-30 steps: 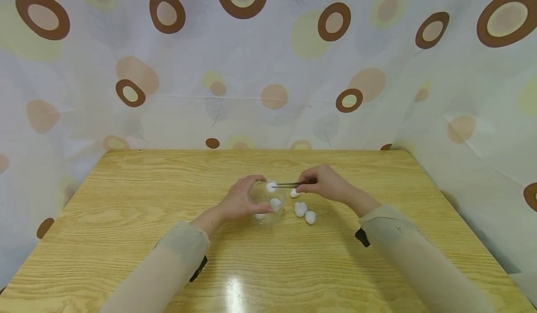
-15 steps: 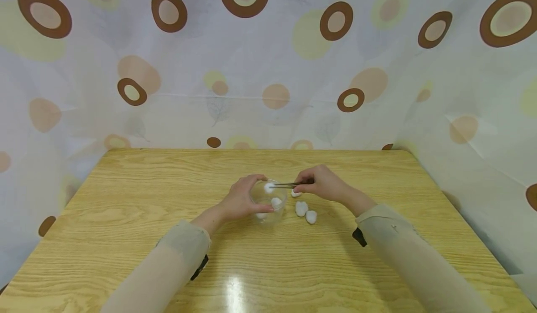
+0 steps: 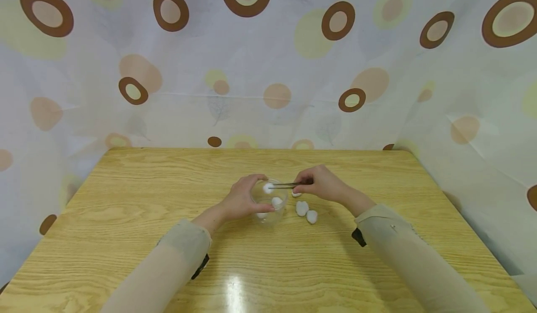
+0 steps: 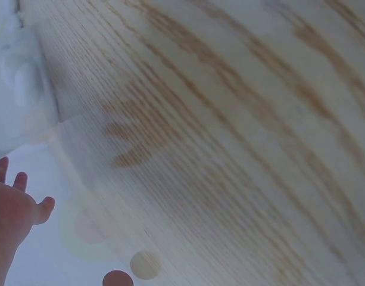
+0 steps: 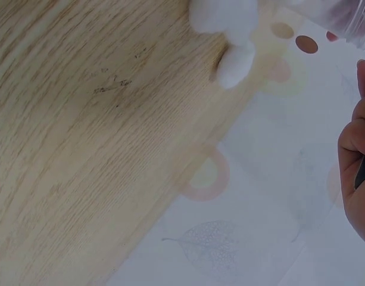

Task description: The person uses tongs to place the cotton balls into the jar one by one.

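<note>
My left hand (image 3: 241, 200) holds a clear plastic cup (image 3: 271, 219) on the table, thumb on the near side and fingers at the far side. Cotton balls (image 3: 277, 202) lie inside it; the left wrist view shows white cotton (image 4: 27, 83) through its wall. My right hand (image 3: 322, 183) grips metal tweezers (image 3: 286, 186) with a dark grip end. Their tips pinch another cotton ball (image 3: 268, 188) at the cup's mouth. In the right wrist view only part of the right hand (image 5: 359, 143) shows, and the tweezer tips are out of sight.
Right of the cup lie loose cotton balls, two side by side (image 3: 302, 208) and one (image 3: 296, 194) partly hidden under the right hand. The wooden table (image 3: 138, 201) meets a patterned curtain (image 3: 243, 122) at its back.
The tweezers with their cotton ball have shifted slightly left, further over the cup's mouth. Left hand and cup keep their place; the whole view has drifted a little.
</note>
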`<state>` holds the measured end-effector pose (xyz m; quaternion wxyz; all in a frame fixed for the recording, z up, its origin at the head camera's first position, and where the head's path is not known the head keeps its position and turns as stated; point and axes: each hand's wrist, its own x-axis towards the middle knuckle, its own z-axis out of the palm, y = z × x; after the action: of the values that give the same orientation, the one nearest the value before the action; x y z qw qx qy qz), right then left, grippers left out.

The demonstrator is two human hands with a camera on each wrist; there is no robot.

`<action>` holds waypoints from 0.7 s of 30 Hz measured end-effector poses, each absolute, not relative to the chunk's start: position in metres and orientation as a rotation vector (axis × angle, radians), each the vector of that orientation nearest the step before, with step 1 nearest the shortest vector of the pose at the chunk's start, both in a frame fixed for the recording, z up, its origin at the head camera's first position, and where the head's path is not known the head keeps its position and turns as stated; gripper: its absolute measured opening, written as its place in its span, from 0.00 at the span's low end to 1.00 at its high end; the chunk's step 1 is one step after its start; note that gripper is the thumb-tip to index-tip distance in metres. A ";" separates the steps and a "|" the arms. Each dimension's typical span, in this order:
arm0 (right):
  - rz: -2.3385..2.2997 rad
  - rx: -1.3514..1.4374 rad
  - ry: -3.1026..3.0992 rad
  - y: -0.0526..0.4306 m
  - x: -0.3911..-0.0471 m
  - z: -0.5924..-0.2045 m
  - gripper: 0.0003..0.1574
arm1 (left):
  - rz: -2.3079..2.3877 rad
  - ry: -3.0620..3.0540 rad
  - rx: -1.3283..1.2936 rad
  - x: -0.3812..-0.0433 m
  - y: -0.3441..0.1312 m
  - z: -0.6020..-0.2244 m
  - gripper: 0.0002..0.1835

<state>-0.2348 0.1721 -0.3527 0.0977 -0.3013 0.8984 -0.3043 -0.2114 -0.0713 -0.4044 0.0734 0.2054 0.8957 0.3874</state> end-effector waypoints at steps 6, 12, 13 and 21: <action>-0.908 -0.898 2.661 0.173 -0.235 -0.353 0.07 | 1.164 2.692 0.628 -0.212 -0.071 -0.405 0.41; -0.916 -0.875 2.663 0.175 -0.234 -0.353 0.07 | 1.164 2.692 0.629 -0.213 -0.071 -0.406 0.41; -0.919 -0.874 2.663 0.175 -0.234 -0.354 0.07 | 1.163 2.692 0.628 -0.213 -0.071 -0.406 0.41; -0.930 -0.847 2.664 0.184 -0.231 -0.351 0.11 | 1.164 2.709 0.632 -0.212 -0.071 -0.405 0.41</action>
<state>-0.2310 0.1839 -0.3512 0.0974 -0.2860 0.9000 -0.3142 -0.2118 -0.0705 -0.4054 0.0628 0.2091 0.8966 0.3853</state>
